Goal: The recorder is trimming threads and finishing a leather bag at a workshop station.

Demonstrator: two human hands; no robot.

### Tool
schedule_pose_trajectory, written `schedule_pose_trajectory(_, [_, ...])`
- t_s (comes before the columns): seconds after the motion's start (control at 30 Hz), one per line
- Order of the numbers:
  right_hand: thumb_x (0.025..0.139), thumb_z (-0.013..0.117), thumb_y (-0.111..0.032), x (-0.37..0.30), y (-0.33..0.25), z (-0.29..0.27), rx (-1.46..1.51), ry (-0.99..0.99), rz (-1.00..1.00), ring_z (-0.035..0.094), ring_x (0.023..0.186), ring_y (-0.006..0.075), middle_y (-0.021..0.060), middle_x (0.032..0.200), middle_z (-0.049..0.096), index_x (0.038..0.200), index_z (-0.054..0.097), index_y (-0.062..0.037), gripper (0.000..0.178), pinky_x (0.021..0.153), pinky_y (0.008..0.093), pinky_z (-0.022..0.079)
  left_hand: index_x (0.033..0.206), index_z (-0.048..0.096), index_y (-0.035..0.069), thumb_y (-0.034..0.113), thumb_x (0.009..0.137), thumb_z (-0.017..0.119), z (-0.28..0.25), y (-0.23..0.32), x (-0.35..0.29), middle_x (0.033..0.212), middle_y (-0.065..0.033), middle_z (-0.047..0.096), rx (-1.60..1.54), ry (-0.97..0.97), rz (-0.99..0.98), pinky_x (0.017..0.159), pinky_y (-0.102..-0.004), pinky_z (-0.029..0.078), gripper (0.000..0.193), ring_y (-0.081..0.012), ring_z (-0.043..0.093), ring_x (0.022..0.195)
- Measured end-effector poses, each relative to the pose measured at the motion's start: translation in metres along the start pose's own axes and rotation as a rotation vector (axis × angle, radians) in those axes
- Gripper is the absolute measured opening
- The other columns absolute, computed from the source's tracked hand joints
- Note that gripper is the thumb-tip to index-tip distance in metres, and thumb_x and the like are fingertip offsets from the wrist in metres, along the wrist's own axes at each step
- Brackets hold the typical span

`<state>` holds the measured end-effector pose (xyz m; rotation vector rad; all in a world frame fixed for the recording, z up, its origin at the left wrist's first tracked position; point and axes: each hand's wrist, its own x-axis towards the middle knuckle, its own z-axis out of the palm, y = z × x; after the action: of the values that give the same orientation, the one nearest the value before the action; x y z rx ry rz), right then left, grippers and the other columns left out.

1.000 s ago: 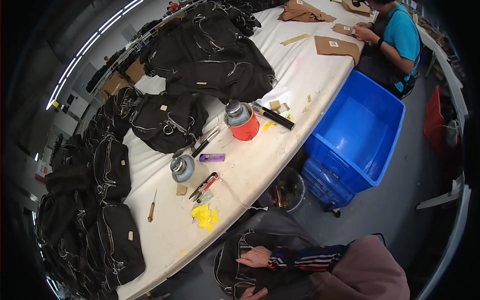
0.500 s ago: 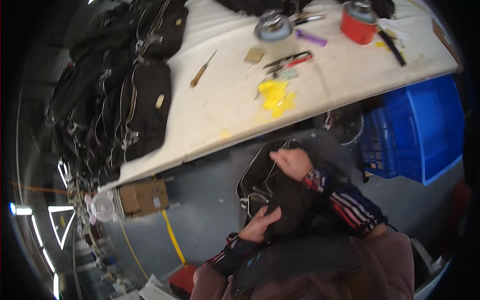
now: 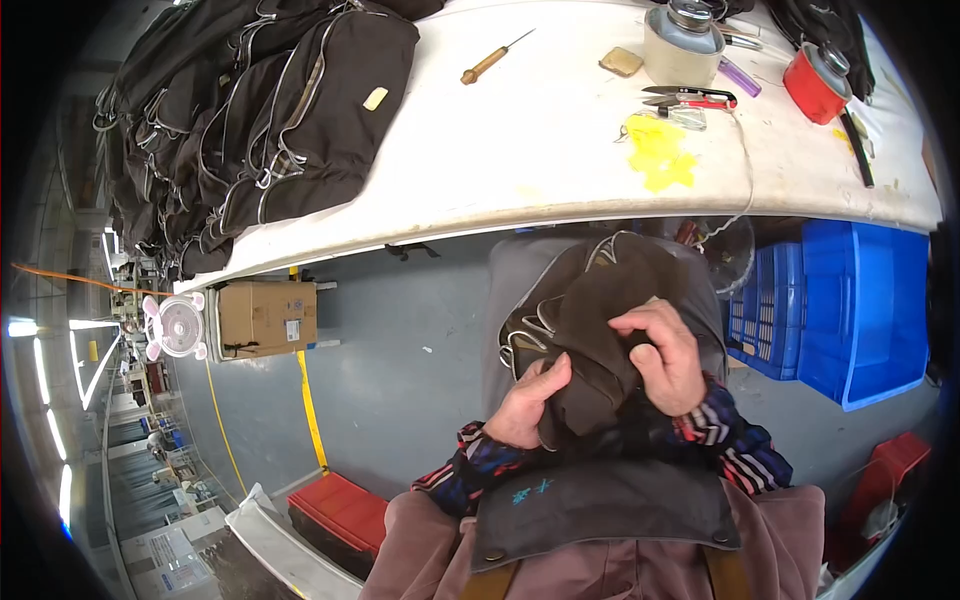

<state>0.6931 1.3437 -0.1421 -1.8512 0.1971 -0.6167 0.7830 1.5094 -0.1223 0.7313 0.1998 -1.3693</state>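
Observation:
A dark brown fabric bag [image 3: 600, 300] with pale piping and zip edges lies bunched on my lap. My left hand [image 3: 528, 405] grips its near left edge, thumb on top and the other fingers mostly hidden under the cloth. My right hand [image 3: 668, 360] is over the bag's right side, its fingers curved and the thumb apart from the index finger. Dark cloth shows in that gap. Beneath the bag a grey cloth [image 3: 510, 270] covers my knees, and a dark apron flap [image 3: 600, 510] hangs at my front.
Ahead stands a white table [image 3: 480, 150] with a heap of similar bags [image 3: 330, 130] at left. An awl [image 3: 495, 60], snips [image 3: 690, 98], yellow glue [image 3: 660, 155], a pale pot [image 3: 683, 50] and a red pot [image 3: 815, 85] lie across it. Blue crates [image 3: 850, 300] stand at right.
My right hand has moved back toward me from the bag's far part, and its fingers have come apart. My left hand keeps its grip. The view has shifted, so the table sits higher.

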Motion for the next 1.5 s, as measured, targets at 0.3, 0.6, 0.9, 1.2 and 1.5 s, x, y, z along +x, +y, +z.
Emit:
schedule_pose_trajectory(0.3, [0.089, 0.042, -0.013, 0.022, 0.008, 0.045, 0.033, -0.09, 0.076, 0.054, 0.05, 0.0248, 0.0087, 0.057, 0.051, 0.076, 0.051, -0.0031, 0.019, 0.049, 0.0331, 0.041, 0.131, 0.032, 0.002, 0.039, 0.092, 0.037, -0.016, 0.0, -0.009, 0.128, -0.0098, 0.044, -0.037, 0.089, 0.122, 0.098, -0.0344, 0.035, 0.054, -0.0212, 0.044, 0.116])
schedule_pose_trajectory(0.6, [0.074, 0.063, -0.011, 0.058, -0.057, 0.088, 0.098, -0.089, -0.371, 0.051, 0.046, 0.0227, 0.0062, 0.053, 0.047, 0.066, 0.05, -0.0087, 0.015, 0.043, 0.034, 0.039, 0.099, 0.054, 0.0, 0.018, 0.079, 0.065, 0.015, 0.051, -0.094, 0.083, -0.001, 0.057, 0.685, 0.223, 0.234, 0.061, -0.0224, 0.043, 0.03, -0.0059, 0.052, 0.071])
schedule_pose_trajectory(0.9, [0.09, 0.045, -0.022, 0.09, -0.108, 0.115, 0.839, -0.296, -0.021, 0.049, 0.06, 0.0156, 0.0067, 0.067, 0.049, 0.083, 0.052, -0.0026, 0.022, 0.056, 0.026, 0.039, 0.091, 0.056, -0.002, -0.001, 0.068, 0.064, 0.095, 0.043, -0.121, 0.079, -0.0065, 0.06, 0.65, 0.662, 1.038, 0.056, -0.0227, 0.044, 0.023, -0.0108, 0.055, 0.063])
schedule_pose_trajectory(1.2, [0.088, 0.041, -0.01, 0.131, 0.013, 0.057, 0.724, 0.262, 0.265, 0.052, 0.079, 0.0121, 0.001, 0.079, 0.053, 0.085, 0.055, -0.0006, 0.017, 0.072, 0.024, 0.042, 0.085, 0.058, 0.001, 0.007, 0.077, 0.064, 0.087, 0.126, 0.044, 0.076, -0.0005, 0.059, 0.84, 0.023, 0.562, 0.06, -0.0209, 0.045, 0.012, -0.0056, 0.053, 0.068])
schedule_pose_trajectory(1.5, [0.085, 0.056, -0.008, 0.13, 0.001, -0.035, 0.155, 0.092, 0.202, 0.051, 0.071, 0.0062, 0.0007, 0.081, 0.057, 0.095, 0.057, 0.0015, 0.014, 0.064, 0.0197, 0.043, 0.085, 0.06, 0.002, 0.011, 0.083, 0.059, 0.049, 0.117, 0.115, 0.079, 0.0007, 0.06, 0.573, -0.081, 0.329, 0.058, -0.0205, 0.045, 0.008, -0.0044, 0.054, 0.069])
